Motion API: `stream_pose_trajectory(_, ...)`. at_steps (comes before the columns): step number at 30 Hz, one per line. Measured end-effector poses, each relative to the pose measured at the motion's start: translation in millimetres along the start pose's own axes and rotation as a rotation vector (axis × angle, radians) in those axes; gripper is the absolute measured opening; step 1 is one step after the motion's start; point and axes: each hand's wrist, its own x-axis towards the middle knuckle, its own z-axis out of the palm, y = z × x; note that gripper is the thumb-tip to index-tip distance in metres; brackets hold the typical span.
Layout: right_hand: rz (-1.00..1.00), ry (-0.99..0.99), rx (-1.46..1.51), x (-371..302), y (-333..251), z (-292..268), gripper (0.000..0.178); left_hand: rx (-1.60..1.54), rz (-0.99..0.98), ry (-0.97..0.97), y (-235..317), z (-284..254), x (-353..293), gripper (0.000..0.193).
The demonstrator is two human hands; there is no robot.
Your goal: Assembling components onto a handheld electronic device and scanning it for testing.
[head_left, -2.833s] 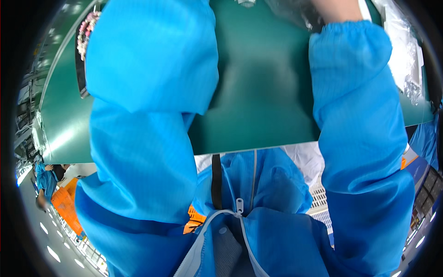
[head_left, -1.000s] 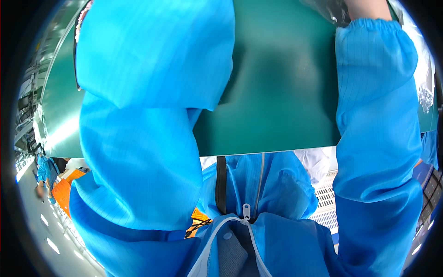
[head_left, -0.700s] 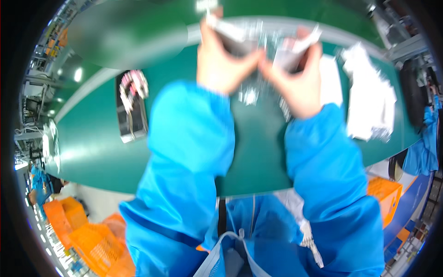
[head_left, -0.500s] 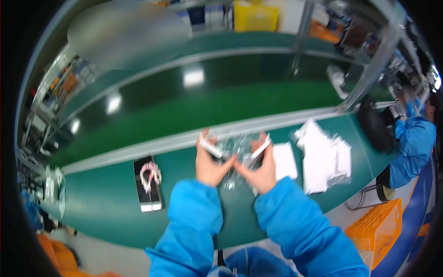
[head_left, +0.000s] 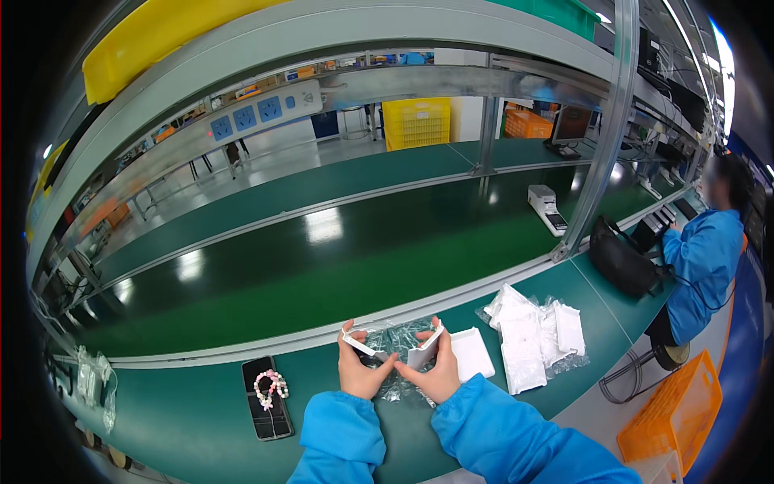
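My left hand (head_left: 360,376) grips a thin white plastic piece (head_left: 364,347) by its edge, thumb inside and fingers behind. A similar white piece with an angled edge (head_left: 425,350) is held in my right hand (head_left: 440,376). My thumbs nearly meet between the two pieces. A crumpled clear plastic bag (head_left: 395,332) lies behind and below them on the green table; I cannot tell whether either hand touches it. Just right of my right hand rests a flat white tray-like part (head_left: 472,355). Farther right is a pile of white parts in clear bags (head_left: 524,345).
Left of my hands lies a dark phone (head_left: 260,415) with a beaded bracelet (head_left: 271,389) on it. Bagged items (head_left: 90,379) sit at the far left. A black bag (head_left: 621,260), a metal post (head_left: 606,145), a seated co-worker (head_left: 703,258) and an orange crate (head_left: 673,411) are rightward.
The view has tilted upward, so the table and my hands appear lower in the picture. Both hands keep hold of the white pieces, in much the same place over the table.
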Motion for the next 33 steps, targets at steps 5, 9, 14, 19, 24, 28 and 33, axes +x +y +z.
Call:
stream_pose_trajectory(5, -0.042, 0.013, 0.002, -1.6, 4.7, 2.6, 0.099, 0.012, -0.006, -0.007, -0.8, -0.5, -1.0, 0.093)
stream_pose_trajectory(9, -0.023, 0.013, 0.002, -3.1, 3.8, 2.2, 0.099, 0.029, -0.009, 0.008, -1.1, 0.5, -3.0, 0.093)
stream_pose_trajectory(14, 0.005, 0.020, 0.007, -2.3, 0.8, 2.1, 0.098, 0.045, -0.011, 0.007, 0.9, -1.0, -2.3, 0.093)
stream_pose_trajectory(19, 0.002, 0.004, -0.010, -1.6, 1.0, 1.1, 0.097, 0.016, -0.055, -0.020, 3.5, -0.8, -1.6, 0.093)
stream_pose_trajectory(24, 0.019, -0.006, -0.019, -1.5, 1.4, 0.8, 0.094, 0.019, -0.046, -0.028, -1.5, -0.2, -2.4, 0.093)
stream_pose_trajectory(28, 0.009, -0.007, -0.009, -3.1, -2.3, 0.4, 0.093, 0.019, -0.027, -0.035, 1.7, -2.3, -2.6, 0.093)
stream_pose_trajectory(33, -0.025, -0.006, -0.059, -2.9, 7.3, 0.6, 0.093, 0.015, -0.044, -0.039, -3.4, 0.6, -3.6, 0.093)
